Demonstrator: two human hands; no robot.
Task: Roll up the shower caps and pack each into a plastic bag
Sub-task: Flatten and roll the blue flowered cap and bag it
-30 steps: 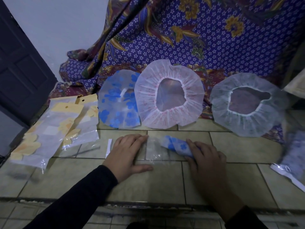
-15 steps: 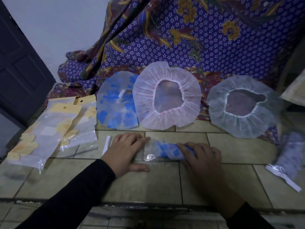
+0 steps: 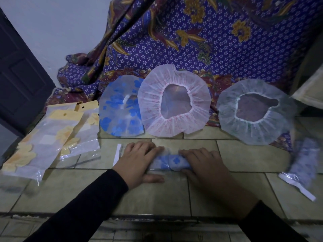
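1. The left hand (image 3: 138, 163) lies flat on the tiled ledge (image 3: 244, 154). Its fingers are straight and point to 1 o'clock, pressing down the clear plastic bag (image 3: 153, 167); the thumb points out to 3 o'clock.
2. The right hand (image 3: 206, 166) holds the 3 o'clock end of the rolled shower cap (image 3: 174, 162), with the fingers over its top and the thumb on its near side.
3. The blue-flowered roll lies crosswise between the two hands, partly inside the bag.
4. Compared with half a second ago, the right hand is closer to the left hand and the roll sits deeper in the bag.
5. At 12 o'clock three open caps lie in a row: blue-flowered (image 3: 120, 109), pink (image 3: 174, 126) and pale green (image 3: 255, 130).
6. Filled bags (image 3: 43, 140) lie at 9 o'clock and another (image 3: 302, 163) at 3 o'clock.
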